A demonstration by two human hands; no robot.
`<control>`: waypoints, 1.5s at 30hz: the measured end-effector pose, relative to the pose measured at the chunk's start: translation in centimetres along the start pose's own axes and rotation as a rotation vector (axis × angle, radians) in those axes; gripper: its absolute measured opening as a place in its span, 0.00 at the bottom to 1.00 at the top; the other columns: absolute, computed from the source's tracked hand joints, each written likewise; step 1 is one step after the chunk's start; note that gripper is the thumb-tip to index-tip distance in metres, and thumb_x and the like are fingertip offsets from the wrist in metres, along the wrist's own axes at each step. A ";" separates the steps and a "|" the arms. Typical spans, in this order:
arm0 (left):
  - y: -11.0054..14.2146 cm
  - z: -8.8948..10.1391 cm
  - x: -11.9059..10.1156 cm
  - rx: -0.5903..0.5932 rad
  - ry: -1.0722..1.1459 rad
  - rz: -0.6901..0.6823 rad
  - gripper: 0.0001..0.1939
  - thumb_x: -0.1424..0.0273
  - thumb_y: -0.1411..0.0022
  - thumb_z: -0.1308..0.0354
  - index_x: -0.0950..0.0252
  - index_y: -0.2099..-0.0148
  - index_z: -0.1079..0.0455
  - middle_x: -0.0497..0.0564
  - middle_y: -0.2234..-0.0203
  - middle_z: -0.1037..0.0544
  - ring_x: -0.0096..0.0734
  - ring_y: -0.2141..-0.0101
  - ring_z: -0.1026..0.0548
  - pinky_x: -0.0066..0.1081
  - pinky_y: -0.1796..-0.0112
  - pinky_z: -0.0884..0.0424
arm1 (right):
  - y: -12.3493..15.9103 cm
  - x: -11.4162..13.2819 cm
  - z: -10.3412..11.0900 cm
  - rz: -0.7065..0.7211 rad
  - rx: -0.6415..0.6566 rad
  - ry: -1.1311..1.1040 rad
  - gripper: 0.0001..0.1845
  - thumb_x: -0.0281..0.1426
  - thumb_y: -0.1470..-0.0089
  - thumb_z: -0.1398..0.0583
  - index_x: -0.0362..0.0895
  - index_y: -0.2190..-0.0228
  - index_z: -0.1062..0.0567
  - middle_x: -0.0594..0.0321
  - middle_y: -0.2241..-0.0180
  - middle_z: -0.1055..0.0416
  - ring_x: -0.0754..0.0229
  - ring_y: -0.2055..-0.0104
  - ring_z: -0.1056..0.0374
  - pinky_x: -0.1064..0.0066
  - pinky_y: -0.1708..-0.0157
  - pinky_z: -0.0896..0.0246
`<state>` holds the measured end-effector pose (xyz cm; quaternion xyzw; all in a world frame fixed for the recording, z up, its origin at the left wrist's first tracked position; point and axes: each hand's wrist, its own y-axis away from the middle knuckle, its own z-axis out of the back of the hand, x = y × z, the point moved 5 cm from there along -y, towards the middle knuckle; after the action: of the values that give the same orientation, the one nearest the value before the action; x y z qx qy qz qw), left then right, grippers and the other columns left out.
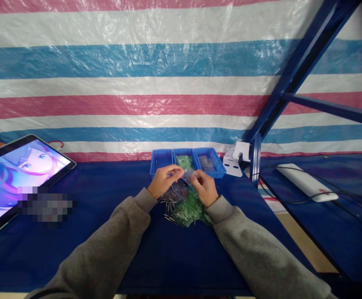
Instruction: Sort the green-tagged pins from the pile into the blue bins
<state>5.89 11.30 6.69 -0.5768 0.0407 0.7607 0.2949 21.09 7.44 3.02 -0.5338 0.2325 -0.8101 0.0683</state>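
My left hand point(166, 181) is closed in a pinch at the fingertips, above a loose pile of thin metal pins point(175, 193). Whatever is in that pinch is too small to make out. My right hand point(206, 189) has thumb and fingers pressed together on the edge of what looks like a small clear plastic bag point(187, 177), which hangs between the two hands. Under my right hand lies a heap of green plastic pieces point(189, 211), some in crinkled film. Several longer metal pins point(170, 219) stick out at the heap's near left side.
Behind my hands stand three joined blue bins point(153, 162); the middle one holds green pieces, the right one greyish bags. White cut card point(233, 164) sits right of them. A tablet point(28, 174) lies left. A blue metal post point(255, 160) and white power strip point(307, 182) are right.
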 end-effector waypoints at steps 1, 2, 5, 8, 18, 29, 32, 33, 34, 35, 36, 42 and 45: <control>0.0 -0.1 0.1 0.006 0.004 0.003 0.16 0.60 0.42 0.43 0.68 0.58 0.27 0.53 0.68 0.23 0.27 0.72 0.28 0.26 0.70 0.31 | 0.0 -0.1 0.0 -0.010 -0.002 -0.023 0.15 0.40 0.45 0.45 0.44 0.78 0.34 0.70 0.83 0.42 0.67 0.80 0.46 0.75 0.79 0.50; 0.0 -0.1 0.2 0.005 0.006 0.004 0.17 0.60 0.42 0.42 0.68 0.57 0.28 0.54 0.67 0.23 0.28 0.71 0.27 0.26 0.70 0.31 | 0.0 -0.1 -0.1 -0.025 -0.001 -0.053 0.16 0.41 0.45 0.45 0.44 0.77 0.34 0.70 0.84 0.42 0.67 0.81 0.46 0.74 0.80 0.50; -0.1 0.0 0.6 -0.014 -0.003 0.005 0.17 0.61 0.42 0.42 0.67 0.55 0.29 0.54 0.66 0.23 0.29 0.70 0.26 0.27 0.69 0.31 | -0.1 -0.5 -0.3 -0.072 0.000 -0.147 0.15 0.44 0.45 0.45 0.44 0.72 0.31 0.71 0.86 0.41 0.66 0.84 0.45 0.74 0.81 0.49; -0.1 -0.1 0.7 0.007 -0.060 -0.017 0.15 0.62 0.42 0.42 0.67 0.57 0.28 0.54 0.68 0.22 0.31 0.69 0.26 0.29 0.66 0.31 | -0.1 -0.8 -0.4 -0.095 -0.022 -0.227 0.15 0.44 0.46 0.43 0.44 0.68 0.30 0.70 0.85 0.37 0.65 0.84 0.41 0.73 0.82 0.47; 0.0 -0.5 0.9 0.028 -0.157 -0.063 0.13 0.63 0.42 0.42 0.68 0.63 0.25 0.54 0.67 0.21 0.33 0.66 0.26 0.28 0.65 0.32 | -0.3 0.6 0.6 0.075 -0.065 -0.060 0.14 0.42 0.47 0.41 0.44 0.73 0.25 0.59 0.69 0.28 0.59 0.67 0.32 0.69 0.70 0.37; 0.2 -1.0 0.8 0.050 -0.144 -0.036 0.10 0.63 0.38 0.48 0.66 0.63 0.34 0.48 0.74 0.29 0.26 0.74 0.30 0.24 0.72 0.36 | -0.3 -0.9 0.0 -0.057 -0.028 -0.182 0.15 0.44 0.49 0.40 0.43 0.70 0.25 0.65 0.80 0.31 0.63 0.79 0.37 0.71 0.77 0.40; 0.4 -1.2 0.7 0.080 -0.146 -0.040 0.12 0.62 0.35 0.52 0.66 0.66 0.37 0.46 0.77 0.30 0.24 0.76 0.33 0.23 0.73 0.37 | -0.3 -0.7 0.1 -0.028 -0.038 -0.155 0.15 0.43 0.49 0.40 0.43 0.70 0.25 0.64 0.78 0.30 0.63 0.78 0.37 0.71 0.76 0.40; 0.4 -1.2 0.7 0.085 -0.145 -0.039 0.13 0.62 0.34 0.53 0.66 0.67 0.37 0.46 0.78 0.31 0.23 0.77 0.33 0.23 0.74 0.38 | -0.3 -0.6 0.2 -0.017 -0.041 -0.137 0.15 0.43 0.49 0.40 0.43 0.70 0.25 0.63 0.76 0.29 0.63 0.78 0.36 0.71 0.76 0.40; 0.4 -1.2 0.8 0.088 -0.141 -0.037 0.14 0.62 0.34 0.54 0.66 0.68 0.38 0.46 0.79 0.31 0.23 0.77 0.34 0.23 0.74 0.38 | -0.3 -0.6 0.2 -0.007 -0.046 -0.121 0.14 0.42 0.49 0.40 0.43 0.70 0.25 0.63 0.75 0.29 0.63 0.77 0.36 0.71 0.75 0.39; 0.4 -1.1 0.8 0.090 -0.135 -0.033 0.15 0.61 0.34 0.54 0.66 0.69 0.37 0.46 0.79 0.31 0.23 0.77 0.34 0.23 0.74 0.38 | -0.3 -0.6 0.2 -0.002 -0.050 -0.109 0.14 0.42 0.49 0.40 0.43 0.71 0.25 0.62 0.75 0.28 0.63 0.77 0.36 0.71 0.75 0.40; 0.3 -1.1 0.8 0.088 -0.127 -0.031 0.15 0.61 0.34 0.54 0.66 0.68 0.37 0.46 0.79 0.31 0.23 0.77 0.33 0.23 0.74 0.38 | -0.3 -0.6 0.3 0.000 -0.053 -0.104 0.14 0.42 0.48 0.40 0.43 0.71 0.25 0.62 0.75 0.28 0.64 0.77 0.36 0.71 0.75 0.40; 0.0 -0.4 1.0 0.000 -0.136 -0.058 0.13 0.61 0.41 0.44 0.68 0.62 0.30 0.50 0.71 0.26 0.28 0.70 0.29 0.24 0.71 0.34 | -0.4 -0.5 0.4 0.019 -0.038 -0.104 0.13 0.40 0.48 0.40 0.43 0.71 0.24 0.63 0.75 0.28 0.64 0.77 0.37 0.71 0.76 0.42; 0.0 -0.1 1.0 -0.039 -0.148 -0.067 0.13 0.62 0.42 0.42 0.68 0.62 0.29 0.52 0.68 0.24 0.29 0.68 0.28 0.25 0.69 0.33 | -0.4 -0.3 0.5 0.054 -0.031 -0.090 0.12 0.39 0.48 0.40 0.43 0.72 0.24 0.62 0.74 0.28 0.63 0.76 0.37 0.71 0.74 0.41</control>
<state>5.85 11.64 5.73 -0.5256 -0.0153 0.7917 0.3108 21.74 7.76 3.18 -0.5642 0.2560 -0.7795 0.0921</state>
